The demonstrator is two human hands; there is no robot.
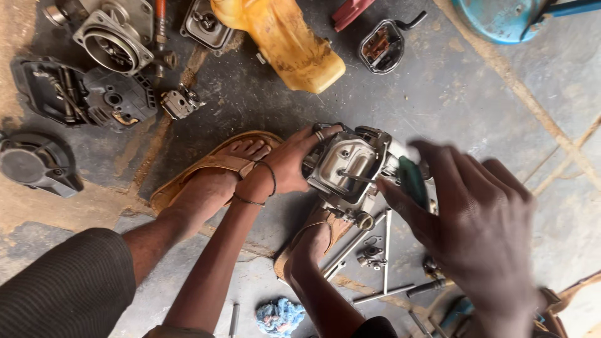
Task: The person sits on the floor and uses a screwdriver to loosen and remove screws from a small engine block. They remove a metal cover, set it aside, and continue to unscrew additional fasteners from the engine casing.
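Grey metal engine block [346, 168] on the concrete floor [476, 94] between sandalled feet, left hand [291, 159] gripping its side, right hand [479, 228] pinching a green-handled tool [413, 181] above, yellow fuel tank [285, 37] beyond.

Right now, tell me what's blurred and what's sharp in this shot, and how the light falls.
Head view: the right hand, close to the lens, is motion-blurred, as is the green-handled tool in its fingers. The left hand and the grey engine block it steadies are sharp, as is the yellow fuel tank. Light is soft and even, with faint shadows and no glare.
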